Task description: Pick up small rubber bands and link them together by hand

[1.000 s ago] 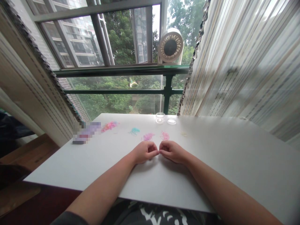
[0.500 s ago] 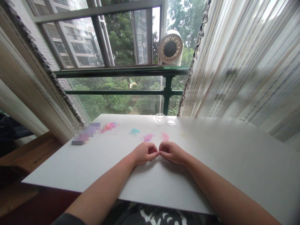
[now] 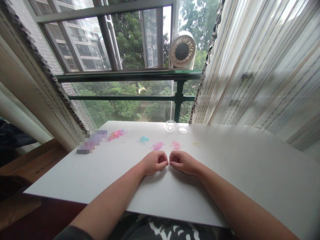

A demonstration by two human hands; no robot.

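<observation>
My left hand (image 3: 154,162) and my right hand (image 3: 182,162) rest on the white table (image 3: 75,173), fingers curled, pinched fingertips meeting between them. What they pinch is too small to make out. Just beyond the hands lie small piles of tiny bands: a purple pile (image 3: 157,146), a pink pile (image 3: 175,145), a teal pile (image 3: 143,139), a red-pink pile (image 3: 116,134) further left and a faint yellow pile (image 3: 196,143) to the right.
A small clear jar (image 3: 170,125) and its lid (image 3: 183,129) stand at the table's far edge. A blurred purple object (image 3: 90,142) lies at the far left. A white fan (image 3: 182,50) sits on the window rail. Curtains (image 3: 262,66) hang at both sides.
The hands stay pinched together in the same place. The view has shifted very slightly.
</observation>
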